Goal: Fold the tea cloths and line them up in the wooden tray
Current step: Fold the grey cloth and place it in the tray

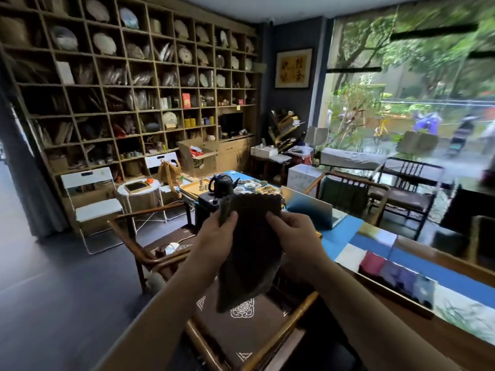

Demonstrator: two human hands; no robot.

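A dark brown tea cloth (249, 253) hangs in the air in front of me, above a chair seat. My left hand (218, 236) grips its upper left edge and my right hand (294, 234) pinches its upper right edge. Its lower part droops to a point. To the right, on the table, the wooden tray (385, 289) holds a row of folded cloths: white (349, 257), dark red (371, 265), purple (393, 274) and a bluish-grey one (423, 290).
A wooden armchair (241, 325) with a patterned brown cushion stands under the cloth. The long table with a blue runner (442, 274) carries a laptop (310, 210), a black kettle (223, 184) and tea ware. Shelves line the back wall; other chairs stand around.
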